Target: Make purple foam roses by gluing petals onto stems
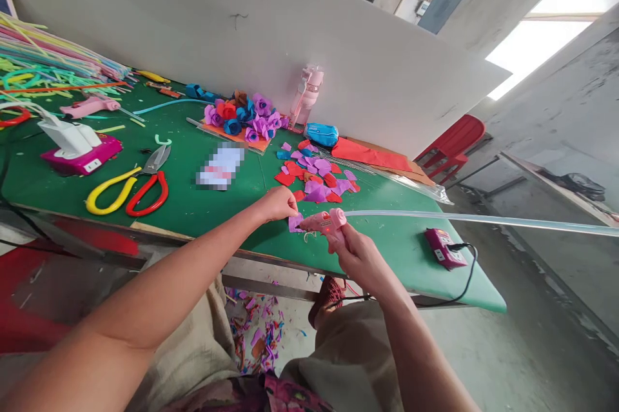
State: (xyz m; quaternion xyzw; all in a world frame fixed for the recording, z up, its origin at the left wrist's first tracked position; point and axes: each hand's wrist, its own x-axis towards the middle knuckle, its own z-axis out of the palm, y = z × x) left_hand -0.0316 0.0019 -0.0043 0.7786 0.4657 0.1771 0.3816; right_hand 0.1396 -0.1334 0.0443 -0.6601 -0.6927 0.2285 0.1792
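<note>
A pink hot glue gun point(323, 222) is gripped in my right hand point(355, 247), its nozzle pointing left. From its rear a long clear glue stick point(435, 215) runs out to the right. My left hand point(279, 206) is closed in a pinch on a small purple paper petal point(295, 223), right at the nozzle tip. Just beyond the hands lies a loose pile of purple, red and blue paper petals point(316, 170). Finished-looking paper flowers point(246, 117) are bunched farther back on an orange sheet.
On the green table point(213, 212) lie scissors point(145, 183), a magenta power strip point(87, 155) with white plugs and a second pink glue gun point(91, 106). A pink bottle point(306, 96) and blue pouch point(322, 134) stand behind. Another magenta power block point(445, 248) sits at the right edge.
</note>
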